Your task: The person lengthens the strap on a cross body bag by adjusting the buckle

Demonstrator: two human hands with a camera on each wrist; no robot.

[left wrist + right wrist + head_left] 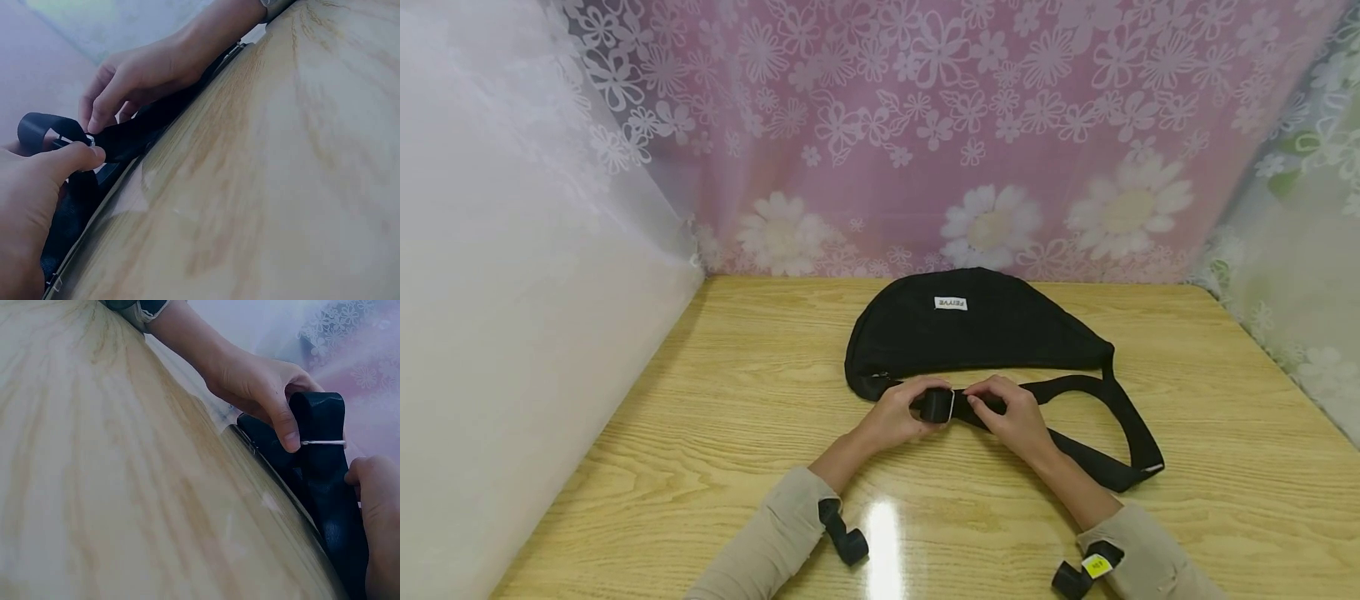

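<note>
A black bag with a small white label lies on the wooden table, its long black strap looped in front of it. My left hand grips the strap at a metal slider buckle, where the webbing bulges up in a loop. Just right of the buckle, my right hand pinches the strap between thumb and fingertips. In the left wrist view, the left thumb presses by the buckle and the right fingers meet the webbing close beside it.
The wooden table reaches back to a pink floral curtain. A white sheet hangs along the left side and a pale floral one along the right. Black bands dangle from both sleeves.
</note>
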